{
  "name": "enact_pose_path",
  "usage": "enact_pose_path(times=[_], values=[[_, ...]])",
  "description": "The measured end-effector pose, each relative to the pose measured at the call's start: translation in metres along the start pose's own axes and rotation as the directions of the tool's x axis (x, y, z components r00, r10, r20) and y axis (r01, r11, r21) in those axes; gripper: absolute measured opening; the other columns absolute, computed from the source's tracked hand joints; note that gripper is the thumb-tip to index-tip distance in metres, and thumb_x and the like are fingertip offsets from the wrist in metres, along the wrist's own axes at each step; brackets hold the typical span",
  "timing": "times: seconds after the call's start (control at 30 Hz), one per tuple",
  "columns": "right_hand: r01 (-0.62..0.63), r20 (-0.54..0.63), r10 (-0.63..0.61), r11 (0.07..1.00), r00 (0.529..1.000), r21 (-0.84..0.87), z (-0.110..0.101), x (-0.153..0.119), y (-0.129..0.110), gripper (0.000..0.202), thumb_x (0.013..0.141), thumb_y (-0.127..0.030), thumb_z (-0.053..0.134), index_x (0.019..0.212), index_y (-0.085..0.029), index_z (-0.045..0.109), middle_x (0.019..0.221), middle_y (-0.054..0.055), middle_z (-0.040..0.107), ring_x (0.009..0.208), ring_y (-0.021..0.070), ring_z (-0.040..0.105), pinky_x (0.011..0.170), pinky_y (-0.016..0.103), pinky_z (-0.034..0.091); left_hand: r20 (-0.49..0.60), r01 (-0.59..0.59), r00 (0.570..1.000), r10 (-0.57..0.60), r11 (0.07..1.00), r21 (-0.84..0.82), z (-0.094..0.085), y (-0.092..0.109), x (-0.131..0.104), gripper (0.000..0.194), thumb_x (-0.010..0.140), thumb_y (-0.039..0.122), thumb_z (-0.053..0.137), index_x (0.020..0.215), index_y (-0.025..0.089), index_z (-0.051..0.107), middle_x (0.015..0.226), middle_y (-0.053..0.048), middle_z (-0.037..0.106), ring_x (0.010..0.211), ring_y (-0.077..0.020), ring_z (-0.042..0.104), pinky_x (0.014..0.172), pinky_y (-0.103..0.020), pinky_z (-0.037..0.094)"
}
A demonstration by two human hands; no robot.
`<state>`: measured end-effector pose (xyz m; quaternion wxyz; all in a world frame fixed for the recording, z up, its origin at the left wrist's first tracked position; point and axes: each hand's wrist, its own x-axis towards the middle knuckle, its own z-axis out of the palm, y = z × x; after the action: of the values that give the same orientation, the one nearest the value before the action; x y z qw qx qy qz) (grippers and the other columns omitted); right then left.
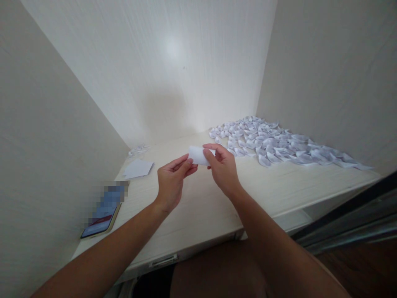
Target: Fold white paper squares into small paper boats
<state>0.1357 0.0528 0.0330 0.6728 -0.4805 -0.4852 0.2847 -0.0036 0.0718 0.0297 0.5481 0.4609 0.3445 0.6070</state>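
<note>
A small white piece of paper is held up above the desk, between my two hands. My left hand pinches its left edge with thumb and fingertips. On the other side, my right hand grips the right part, thumb in front and fingers behind. Whether the paper has folds at its back is hidden by my fingers. To the left lies a small stack of white paper sheets. Many folded white paper pieces are heaped on the right side of the desk.
A phone with a lit screen leans at the desk's left edge. Thin white paper scraps lie in the back left corner. Walls enclose the white desk at the back and both sides. A drawer handle shows at the front.
</note>
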Motion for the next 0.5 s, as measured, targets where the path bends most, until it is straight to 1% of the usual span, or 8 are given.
enact_pose_path(times=[0.03,0.1,0.23,0.3,0.43,0.5], values=[[-0.003,0.015,0.003,1.000,1.000,0.001,-0.0017,0.0010,0.0000,0.030,0.087,-0.043,0.064,0.105,-0.019,0.072,0.067,-0.001,0.058,0.056,0.0128,0.048,0.052,0.027,0.041,0.001,-0.005,1.000,0.005,1.000,-0.001,-0.0002,-0.0001,0.0001,0.036,0.066,0.029,0.091,0.097,0.013,0.080,0.083,-0.007,0.079,0.071,-0.0182,0.075,0.085,-0.043,0.066],[0.003,0.041,-0.004,1.000,0.999,0.016,-0.0044,0.0023,-0.0007,0.030,0.085,-0.041,0.067,0.106,-0.019,0.072,0.067,-0.001,0.059,0.056,0.0120,0.049,0.051,0.026,0.041,0.003,-0.009,1.000,0.009,1.000,-0.005,-0.0005,-0.0003,0.0001,0.034,0.067,0.028,0.090,0.097,0.014,0.080,0.084,-0.006,0.079,0.071,-0.0179,0.075,0.086,-0.044,0.066],[-0.002,0.084,-0.003,0.998,0.996,0.064,-0.0076,0.0035,-0.0028,0.030,0.080,-0.036,0.072,0.105,-0.018,0.073,0.080,0.002,0.069,0.064,0.0136,0.059,0.056,0.027,0.047,-0.009,-0.010,1.000,0.010,1.000,-0.019,0.0000,0.0003,0.0007,0.032,0.067,0.025,0.090,0.095,0.014,0.080,0.084,-0.006,0.079,0.071,-0.0180,0.075,0.085,-0.044,0.066],[-0.015,0.102,0.006,0.996,0.995,0.088,-0.0082,0.0041,-0.0027,0.031,0.078,-0.034,0.074,0.104,-0.017,0.074,0.084,0.004,0.071,0.066,0.0143,0.062,0.058,0.028,0.049,-0.013,-0.015,1.000,0.015,1.000,-0.024,0.0003,0.0006,0.0011,0.030,0.067,0.024,0.090,0.094,0.014,0.080,0.083,-0.006,0.079,0.071,-0.0179,0.075,0.084,-0.043,0.066],[-0.033,0.107,0.022,0.995,0.994,0.098,-0.0085,0.0044,-0.0015,0.034,0.076,-0.034,0.076,0.106,-0.017,0.076,0.083,0.004,0.072,0.064,0.0146,0.062,0.056,0.028,0.049,-0.020,-0.017,1.000,0.016,0.999,-0.035,0.0003,0.0010,0.0014,0.030,0.066,0.023,0.090,0.093,0.014,0.081,0.084,-0.006,0.079,0.071,-0.0172,0.075,0.082,-0.041,0.066],[-0.029,0.105,0.020,0.995,0.994,0.092,-0.0085,0.0036,-0.0022,0.036,0.076,-0.035,0.077,0.106,-0.017,0.077,0.082,0.004,0.073,0.063,0.0146,0.061,0.056,0.029,0.049,-0.022,-0.017,1.000,0.016,0.999,-0.028,0.0000,0.0011,0.0014,0.030,0.067,0.023,0.089,0.094,0.014,0.081,0.084,-0.006,0.079,0.072,-0.0173,0.075,0.083,-0.041,0.066]])
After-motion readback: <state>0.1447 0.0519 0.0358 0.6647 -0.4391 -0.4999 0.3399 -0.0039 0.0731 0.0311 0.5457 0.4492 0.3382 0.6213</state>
